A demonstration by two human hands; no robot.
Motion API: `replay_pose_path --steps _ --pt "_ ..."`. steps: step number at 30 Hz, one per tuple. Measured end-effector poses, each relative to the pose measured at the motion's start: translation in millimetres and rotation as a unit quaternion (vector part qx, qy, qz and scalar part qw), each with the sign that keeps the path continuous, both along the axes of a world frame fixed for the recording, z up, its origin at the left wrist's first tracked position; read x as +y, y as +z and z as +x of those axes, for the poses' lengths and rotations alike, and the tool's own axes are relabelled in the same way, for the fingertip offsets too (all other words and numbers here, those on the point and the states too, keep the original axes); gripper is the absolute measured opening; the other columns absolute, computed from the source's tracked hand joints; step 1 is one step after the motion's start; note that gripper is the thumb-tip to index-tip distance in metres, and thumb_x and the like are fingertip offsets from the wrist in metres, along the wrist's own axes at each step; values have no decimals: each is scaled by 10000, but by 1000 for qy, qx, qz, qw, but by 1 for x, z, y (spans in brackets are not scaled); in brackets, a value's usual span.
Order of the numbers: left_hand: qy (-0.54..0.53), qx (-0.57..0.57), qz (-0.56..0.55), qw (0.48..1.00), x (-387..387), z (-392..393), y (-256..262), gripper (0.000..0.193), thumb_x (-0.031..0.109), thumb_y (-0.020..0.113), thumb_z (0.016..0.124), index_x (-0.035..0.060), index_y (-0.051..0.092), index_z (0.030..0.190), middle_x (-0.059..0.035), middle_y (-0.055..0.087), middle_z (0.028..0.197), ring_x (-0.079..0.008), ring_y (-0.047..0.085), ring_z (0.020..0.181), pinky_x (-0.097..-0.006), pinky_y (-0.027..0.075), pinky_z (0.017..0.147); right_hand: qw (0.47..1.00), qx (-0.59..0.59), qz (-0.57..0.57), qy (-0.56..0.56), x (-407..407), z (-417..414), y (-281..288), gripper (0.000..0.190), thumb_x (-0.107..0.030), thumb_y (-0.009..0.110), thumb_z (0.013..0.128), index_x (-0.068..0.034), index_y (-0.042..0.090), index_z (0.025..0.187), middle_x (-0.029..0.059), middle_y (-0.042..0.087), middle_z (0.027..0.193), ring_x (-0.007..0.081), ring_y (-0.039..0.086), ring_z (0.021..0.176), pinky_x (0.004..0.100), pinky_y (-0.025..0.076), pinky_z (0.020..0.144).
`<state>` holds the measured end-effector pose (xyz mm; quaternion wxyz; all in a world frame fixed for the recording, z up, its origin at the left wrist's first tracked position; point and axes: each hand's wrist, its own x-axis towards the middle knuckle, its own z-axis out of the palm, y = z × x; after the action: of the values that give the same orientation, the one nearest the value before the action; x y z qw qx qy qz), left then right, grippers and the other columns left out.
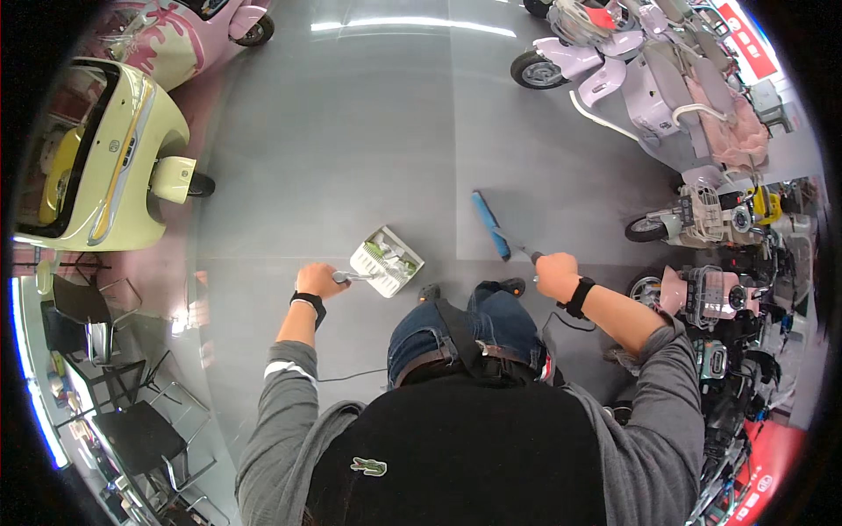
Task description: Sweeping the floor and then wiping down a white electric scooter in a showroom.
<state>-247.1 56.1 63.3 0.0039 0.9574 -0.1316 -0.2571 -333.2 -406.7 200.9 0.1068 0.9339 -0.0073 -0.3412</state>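
My left hand (320, 281) grips the handle of a white long-handled dustpan (387, 284), whose comb-like teeth show along one side. Inside the pan lies litter (393, 253), pale wrappers and green bits. On the other side, my right hand (558, 276) is closed around the grey handle of a broom. The broom's blue bristle head (491, 225) lies slantwise, ahead and to the right of the dustpan and apart from it. Whether the bristles touch the floor I cannot tell.
Grey floor (329, 144) spreads ahead. Pale-green (131, 171) and pink enclosed vehicles (177, 39) stand left, above black chairs (141, 434). A lilac scooter (625, 92) and several other two-wheelers line the right. A thin cable (352, 376) runs by my legs.
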Motion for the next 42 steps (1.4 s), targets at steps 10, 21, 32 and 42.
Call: replay_pose_path --steps 10,21,32,42 --pt "54 8 -8 998 -11 8 9 395 543 685 691 179 735 839 -73 702 831 -286 673 819 -407 538 708 975 30 108 194 50 30 18 183 -158 650 693 -45 680 834 143 684 751 327 678 731 417 527 619" --pt "122 -21 13 992 -8 -50 10 358 534 686 693 183 724 754 -69 678 726 -292 664 737 -417 536 652 969 13 91 231 -22 167 31 240 -256 648 682 -39 686 777 169 668 737 368 662 744 426 525 641" --pt "613 -52 24 788 -111 -165 10 451 562 644 737 128 730 823 -131 699 824 -347 661 814 -462 515 747 941 216 221 136 -80 312 55 288 -248 626 835 10 637 963 71 614 637 167 605 561 327 473 549" --pt "915 -114 30 386 -247 -105 7 490 521 614 747 122 729 1007 -163 697 1000 -355 648 976 -453 494 852 906 299 194 228 -108 431 -46 270 -314 599 837 -74 653 949 59 637 684 177 628 594 318 499 592"
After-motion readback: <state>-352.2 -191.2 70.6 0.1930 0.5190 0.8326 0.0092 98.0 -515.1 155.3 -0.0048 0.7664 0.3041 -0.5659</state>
